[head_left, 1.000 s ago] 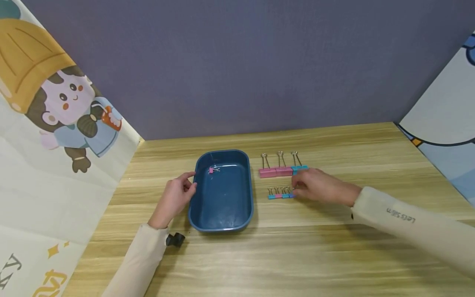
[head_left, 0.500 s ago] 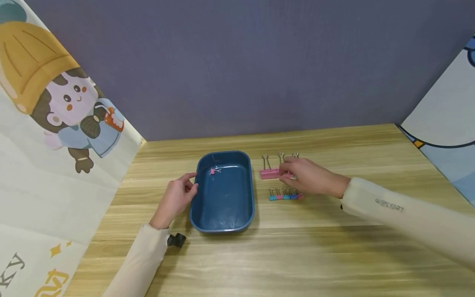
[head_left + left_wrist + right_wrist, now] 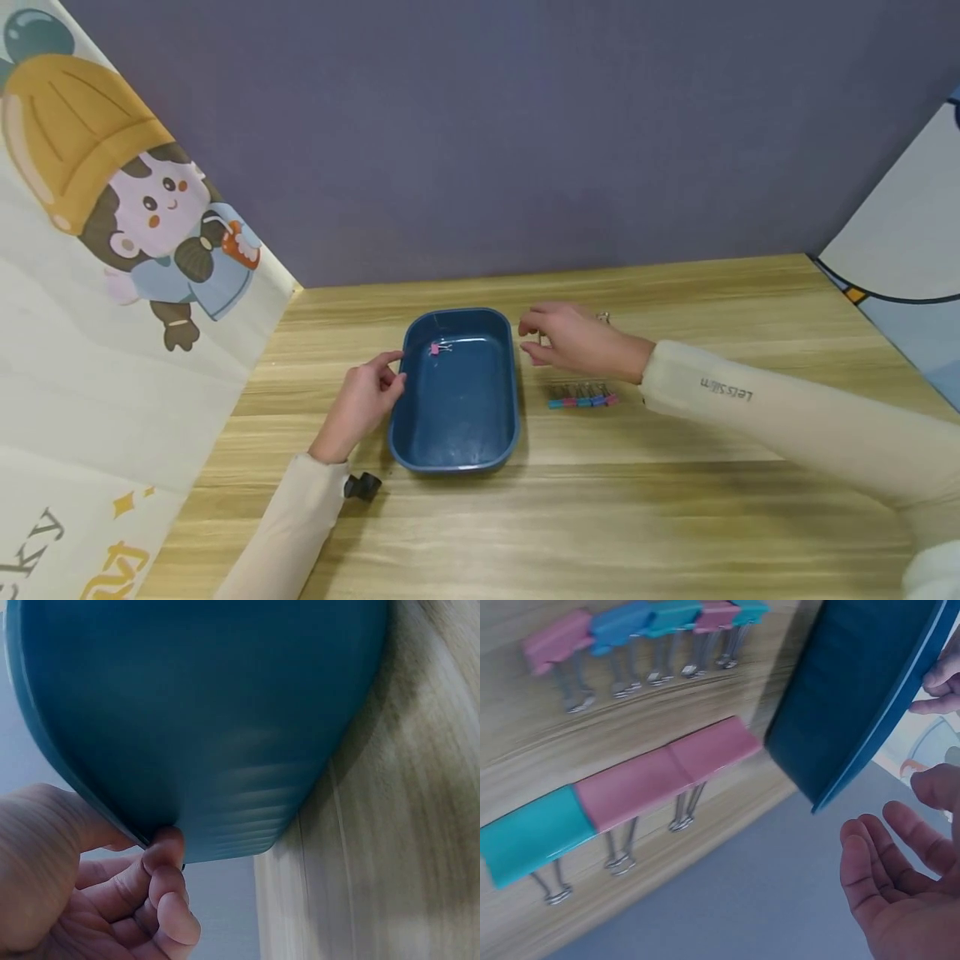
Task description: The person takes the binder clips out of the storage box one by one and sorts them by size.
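Left hand (image 3: 365, 402) pinching blue tray (image 3: 457, 417) rim, right hand (image 3: 900, 877) grip spread, empty, wrist view reveals three large clips (image 3: 630, 787) hidden overhead

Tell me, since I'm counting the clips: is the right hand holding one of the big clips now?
No. In the right wrist view the right hand is open and empty, and three big clips lie on the table.

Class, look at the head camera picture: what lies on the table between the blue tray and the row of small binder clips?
Only bare wooden table lies between the blue tray and the row of small binder clips, as the head view shows.
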`<state>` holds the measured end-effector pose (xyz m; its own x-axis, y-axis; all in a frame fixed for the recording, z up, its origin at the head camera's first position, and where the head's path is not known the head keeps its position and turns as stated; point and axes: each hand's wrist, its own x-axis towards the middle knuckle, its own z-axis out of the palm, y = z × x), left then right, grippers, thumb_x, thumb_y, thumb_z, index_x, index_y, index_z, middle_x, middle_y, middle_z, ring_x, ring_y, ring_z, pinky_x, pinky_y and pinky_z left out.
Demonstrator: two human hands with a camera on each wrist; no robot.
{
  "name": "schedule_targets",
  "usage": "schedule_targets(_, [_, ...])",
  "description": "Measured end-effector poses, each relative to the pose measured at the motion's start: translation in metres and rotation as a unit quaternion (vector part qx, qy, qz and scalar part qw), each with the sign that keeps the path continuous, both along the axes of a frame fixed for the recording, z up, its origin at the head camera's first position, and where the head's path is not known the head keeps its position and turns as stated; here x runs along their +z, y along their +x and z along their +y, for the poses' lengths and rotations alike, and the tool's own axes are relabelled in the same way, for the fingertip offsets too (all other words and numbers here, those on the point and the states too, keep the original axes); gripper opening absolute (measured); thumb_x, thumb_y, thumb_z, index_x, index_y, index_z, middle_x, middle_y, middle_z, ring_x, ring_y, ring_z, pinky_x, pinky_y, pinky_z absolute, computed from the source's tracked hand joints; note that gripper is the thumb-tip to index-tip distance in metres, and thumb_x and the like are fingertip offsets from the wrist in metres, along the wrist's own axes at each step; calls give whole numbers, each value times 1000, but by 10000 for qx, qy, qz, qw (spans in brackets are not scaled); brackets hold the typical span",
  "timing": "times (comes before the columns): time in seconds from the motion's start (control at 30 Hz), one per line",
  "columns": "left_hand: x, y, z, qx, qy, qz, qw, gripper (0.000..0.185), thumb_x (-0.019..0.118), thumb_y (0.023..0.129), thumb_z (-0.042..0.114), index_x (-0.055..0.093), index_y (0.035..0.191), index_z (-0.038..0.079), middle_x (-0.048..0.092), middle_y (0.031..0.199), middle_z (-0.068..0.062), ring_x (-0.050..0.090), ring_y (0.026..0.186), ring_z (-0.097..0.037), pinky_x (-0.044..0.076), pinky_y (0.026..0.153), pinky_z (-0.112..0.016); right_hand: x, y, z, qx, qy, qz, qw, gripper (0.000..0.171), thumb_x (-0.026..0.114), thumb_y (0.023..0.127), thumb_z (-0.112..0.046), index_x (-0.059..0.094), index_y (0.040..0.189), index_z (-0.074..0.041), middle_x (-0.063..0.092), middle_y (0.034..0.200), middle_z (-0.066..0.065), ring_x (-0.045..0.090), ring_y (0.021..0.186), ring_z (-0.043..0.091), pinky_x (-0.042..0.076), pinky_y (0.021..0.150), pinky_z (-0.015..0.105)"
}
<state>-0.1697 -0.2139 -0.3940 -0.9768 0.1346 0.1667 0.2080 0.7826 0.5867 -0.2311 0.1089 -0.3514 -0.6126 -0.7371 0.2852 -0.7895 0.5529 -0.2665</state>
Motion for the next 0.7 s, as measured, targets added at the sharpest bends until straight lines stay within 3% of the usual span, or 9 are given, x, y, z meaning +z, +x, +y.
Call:
schedule_targets(0.27, [1, 0, 0, -16, 2, 37, 10000, 36, 63, 89, 6, 57, 123, -5, 57, 69, -2, 51, 55, -14, 46, 51, -26, 1, -4, -21, 120, 31, -95, 9999, 18, 65, 90, -22, 67, 100, -8, 62, 98, 5, 61, 84, 19, 50, 72, 31])
schedule_targets(0.7, [-1, -1, 0, 71, 30, -18, 10000, 36, 63, 89, 8, 57, 123, -3, 58, 70, -2, 52, 56, -14, 47, 52, -26, -7, -15, -53, 229, 138, -291, 9992, 22, 65, 90, -25, 65, 107, -11, 60, 103, 3, 59, 87, 16, 49, 73, 29])
